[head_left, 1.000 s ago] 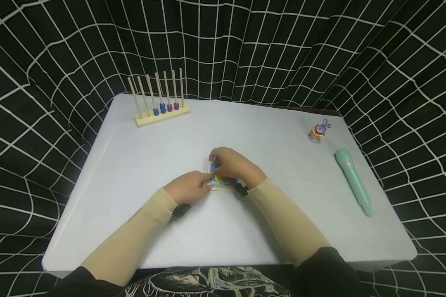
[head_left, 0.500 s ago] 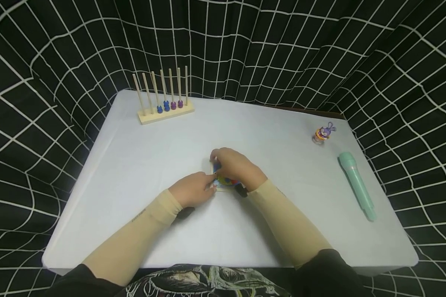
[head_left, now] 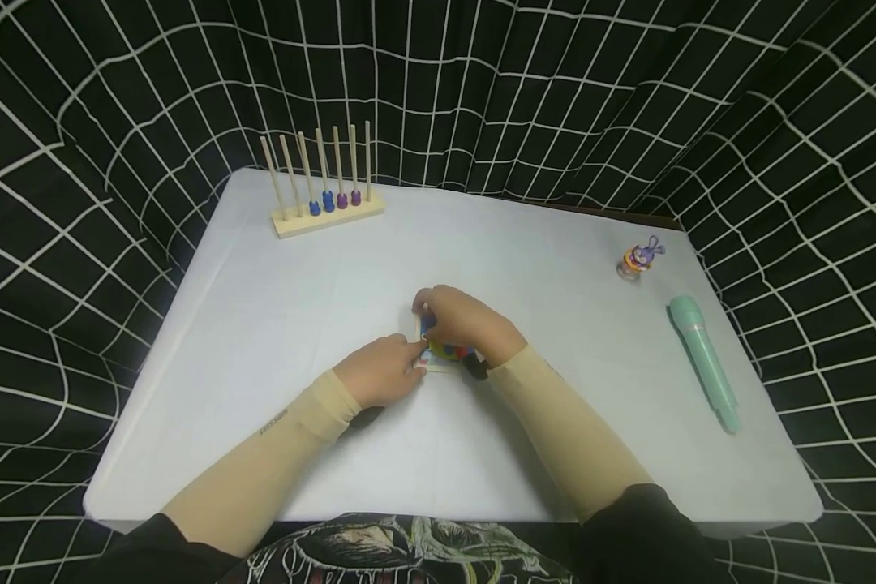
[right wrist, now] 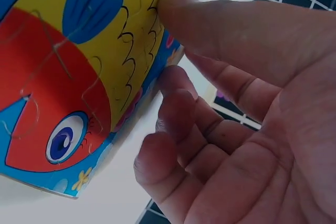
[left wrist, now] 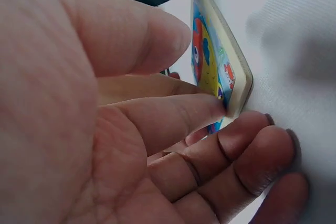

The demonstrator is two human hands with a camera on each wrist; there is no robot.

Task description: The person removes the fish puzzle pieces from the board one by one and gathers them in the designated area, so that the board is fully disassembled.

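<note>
A small wooden jigsaw puzzle [head_left: 448, 352] with a red and yellow fish lies near the table's middle, partly covered by my hands. In the right wrist view the fish picture [right wrist: 79, 77] shows a blue fin, a big eye and piece seams. My right hand [head_left: 470, 322] is over it, thumb [right wrist: 184, 17] pressing on the yellow body, other fingers curled at the puzzle's edge. From the left, my left hand [head_left: 381, 371] reaches in. Its index finger [left wrist: 178, 119] touches the puzzle by a corner; the thumb stays off it, and the other fingers are loosely bent beside the edge.
A wooden peg stand [head_left: 328, 215] with blue and purple beads stands at the back left of the white table [head_left: 263, 284]. On the right are a purple rabbit figure [head_left: 640, 255] and a mint-green toy microphone [head_left: 704, 361]. A black grid-patterned curtain [head_left: 438, 89] surrounds the table.
The head view has shifted slightly. Both hands stay at the puzzle, with only small finger movement visible.
</note>
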